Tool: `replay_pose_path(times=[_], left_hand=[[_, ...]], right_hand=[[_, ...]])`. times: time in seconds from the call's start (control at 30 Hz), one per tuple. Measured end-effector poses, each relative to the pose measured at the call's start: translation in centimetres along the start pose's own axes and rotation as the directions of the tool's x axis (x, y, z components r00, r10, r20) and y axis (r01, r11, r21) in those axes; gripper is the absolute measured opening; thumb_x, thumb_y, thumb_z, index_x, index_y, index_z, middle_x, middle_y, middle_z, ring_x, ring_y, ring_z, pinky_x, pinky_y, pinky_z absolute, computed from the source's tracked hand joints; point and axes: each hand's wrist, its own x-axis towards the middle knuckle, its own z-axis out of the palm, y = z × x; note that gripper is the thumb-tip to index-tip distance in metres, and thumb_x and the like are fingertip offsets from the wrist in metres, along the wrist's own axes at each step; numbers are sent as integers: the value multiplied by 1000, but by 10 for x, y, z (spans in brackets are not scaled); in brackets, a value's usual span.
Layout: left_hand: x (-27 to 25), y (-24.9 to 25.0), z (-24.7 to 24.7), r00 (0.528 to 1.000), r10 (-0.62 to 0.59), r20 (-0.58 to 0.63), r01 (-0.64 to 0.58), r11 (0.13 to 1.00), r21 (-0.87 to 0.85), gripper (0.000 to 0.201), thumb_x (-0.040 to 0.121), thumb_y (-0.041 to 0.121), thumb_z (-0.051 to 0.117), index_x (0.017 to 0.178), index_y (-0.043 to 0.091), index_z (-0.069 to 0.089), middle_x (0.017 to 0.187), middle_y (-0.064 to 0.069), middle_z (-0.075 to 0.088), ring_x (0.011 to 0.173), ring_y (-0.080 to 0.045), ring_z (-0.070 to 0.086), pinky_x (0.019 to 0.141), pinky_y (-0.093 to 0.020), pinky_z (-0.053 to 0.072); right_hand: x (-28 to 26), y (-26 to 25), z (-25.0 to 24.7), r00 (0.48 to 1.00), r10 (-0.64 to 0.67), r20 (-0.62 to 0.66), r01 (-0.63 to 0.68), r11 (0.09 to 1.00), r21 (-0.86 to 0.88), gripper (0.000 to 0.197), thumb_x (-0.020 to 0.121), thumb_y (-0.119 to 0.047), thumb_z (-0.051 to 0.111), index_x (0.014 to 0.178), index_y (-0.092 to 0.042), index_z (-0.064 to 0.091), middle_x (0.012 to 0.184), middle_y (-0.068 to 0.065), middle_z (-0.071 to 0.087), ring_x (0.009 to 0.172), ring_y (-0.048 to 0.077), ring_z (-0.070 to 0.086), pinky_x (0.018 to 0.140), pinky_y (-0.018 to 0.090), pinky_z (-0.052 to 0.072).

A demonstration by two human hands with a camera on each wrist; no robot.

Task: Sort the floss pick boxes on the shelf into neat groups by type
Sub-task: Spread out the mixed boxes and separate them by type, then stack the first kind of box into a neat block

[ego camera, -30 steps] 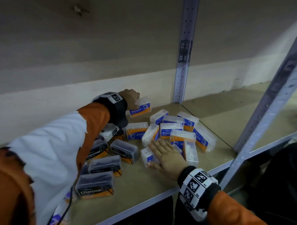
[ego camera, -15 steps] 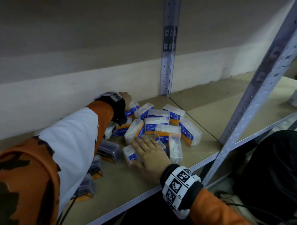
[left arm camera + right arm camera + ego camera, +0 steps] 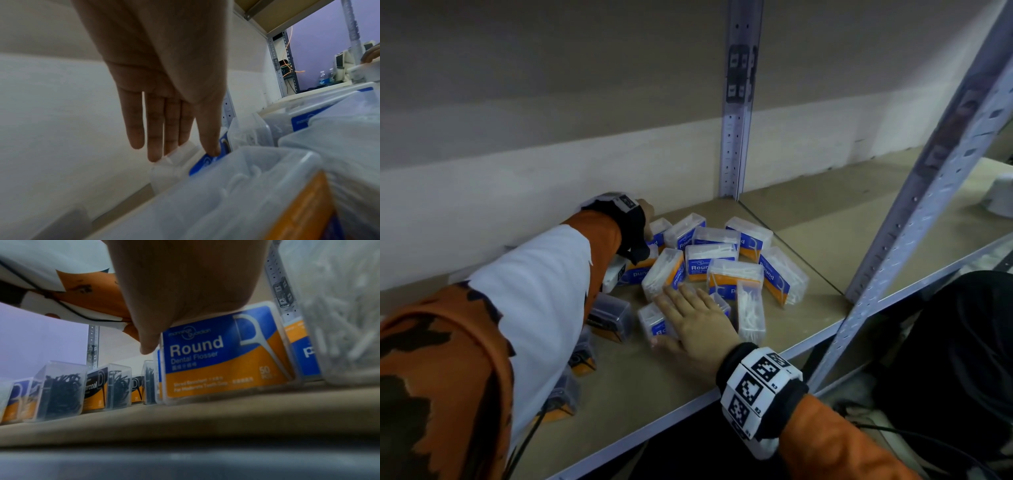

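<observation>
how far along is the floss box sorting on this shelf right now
Partly done: the types are already separated, with the Round boxes clustered right and the Charcoal boxes left. In hand: the left hand touches the rear Round box by the wall, with straight fingers, and the right hand lies flat on the front Round box. Left: the Round boxes lie at mixed angles and need squaring into neat rows.

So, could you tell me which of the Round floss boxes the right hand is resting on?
The right hand lies flat on the front-most Round box, nearest the shelf edge, apart from the cluster behind it.
</observation>
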Motion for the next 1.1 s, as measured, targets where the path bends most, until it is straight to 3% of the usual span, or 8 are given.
replay_pose_path(times=[0.13,0.23,0.3,0.47,0.7,0.83,1.0,1.1], left_hand=[[-15,-1,-1,1000,-20,1,20,1000,-24,50,85,43,62,123,10,58,123,-10,61,112,-27,58,99,-34,46],[-33,2,-5,998,-3,-62,0,999,-50,46,94,35,52,129,4,51,118,-11,56,97,-23,50,80,-29,38],[-43,2,-7,994,4,-113,-10,998,-59,46,96,33,49,131,3,50,112,-10,54,92,-19,42,77,-27,33],[-84,-2,-9,983,43,-180,-57,996,-73,43,98,30,45,136,10,44,139,-9,46,124,-26,47,100,-32,37],[-149,-20,10,966,106,-235,-133,986,-101,39,97,34,41,133,22,48,140,-3,48,122,-24,48,98,-31,39],[-184,-34,34,959,145,-242,-177,978,-114,37,96,34,43,127,16,52,132,-8,55,112,-26,56,94,-34,46],[-233,-53,70,955,118,-271,-156,980,-121,38,97,35,43,132,22,49,134,-1,53,115,-21,53,91,-32,43],[-264,-66,100,961,66,-269,-113,980,-162,41,98,35,40,137,21,44,140,-1,47,121,-19,49,98,-29,39]], right_hand=[[-1,0,-4,1000,3,24,-3,1000,-2,72,96,-53,33,153,-17,5,162,5,1,149,23,1,120,41,-1],[-3,-1,-9,998,1,61,0,1000,-27,73,97,-48,36,153,-17,2,162,5,-1,149,23,-1,120,41,0],[-4,-2,-11,997,3,78,-1,1000,-25,73,97,-45,40,153,-17,1,162,5,-2,150,22,-2,121,42,0],[-6,-2,-13,999,8,48,-9,1000,28,75,96,-43,44,153,-18,3,162,4,0,150,21,-1,120,40,-1],[-5,-14,-15,999,-21,-26,23,997,70,70,96,-46,42,152,-17,11,161,2,5,149,17,3,120,34,-2],[-3,-32,-15,994,-81,-76,87,993,85,67,96,-45,43,151,-19,18,161,0,10,149,15,6,120,31,-1],[3,-60,-17,979,-184,-83,189,980,59,67,96,-47,41,151,-18,17,161,0,9,149,14,6,120,30,0],[7,-80,-18,962,-260,-90,266,961,72,65,96,-47,41,151,-20,18,161,-1,9,148,12,8,120,30,3]])
